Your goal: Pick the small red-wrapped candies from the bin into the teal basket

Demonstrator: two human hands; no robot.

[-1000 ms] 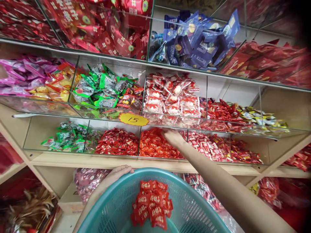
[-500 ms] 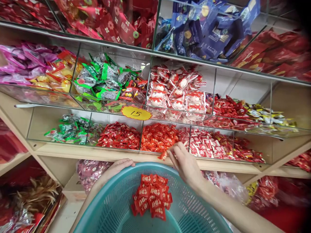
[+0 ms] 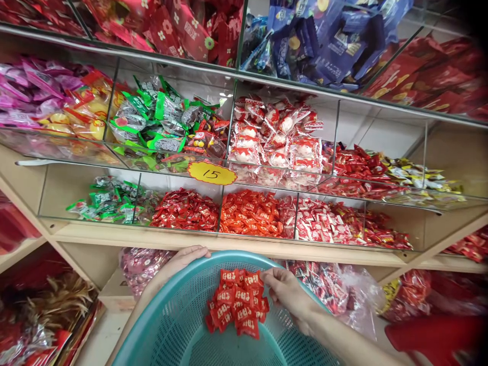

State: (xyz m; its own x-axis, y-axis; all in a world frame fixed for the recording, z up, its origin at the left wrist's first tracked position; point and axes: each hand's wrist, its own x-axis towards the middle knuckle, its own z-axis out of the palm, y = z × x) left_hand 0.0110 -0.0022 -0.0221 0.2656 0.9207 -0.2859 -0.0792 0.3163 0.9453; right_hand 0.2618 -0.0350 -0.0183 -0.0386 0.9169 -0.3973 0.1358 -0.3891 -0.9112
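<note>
A teal plastic basket point(image 3: 171, 284) with perforated walls fills the lower middle of the view. My left hand point(image 3: 189, 256) grips its far-left rim, the fingers lying over the edge. Inside lies a heap of small red wrapped candies point(image 3: 234, 307) with pale lettering. My right hand point(image 3: 284, 290) is over the basket, thumb and fingers pinched on one red wrapped candy point(image 3: 252, 279) at the upper right of the heap. Whether that candy touches the others I cannot tell. Just beyond the rim, the glass compartment of orange-red candies point(image 3: 249, 213) sits in the lowest shelf row.
Glass-fronted shelves hold green-wrapped candies point(image 3: 168, 114), red-and-white ones point(image 3: 278, 134) and blue packets point(image 3: 331, 46). A yellow price tag point(image 3: 212, 173) reads 15. Below the wooden shelf edge point(image 3: 305, 249) are a clear bag of candies point(image 3: 335, 290) and a cardboard box point(image 3: 117, 292).
My right hand has moved down from the shelf edge into the basket, bringing the red candy to the heap. The left hand stays on the rim.
</note>
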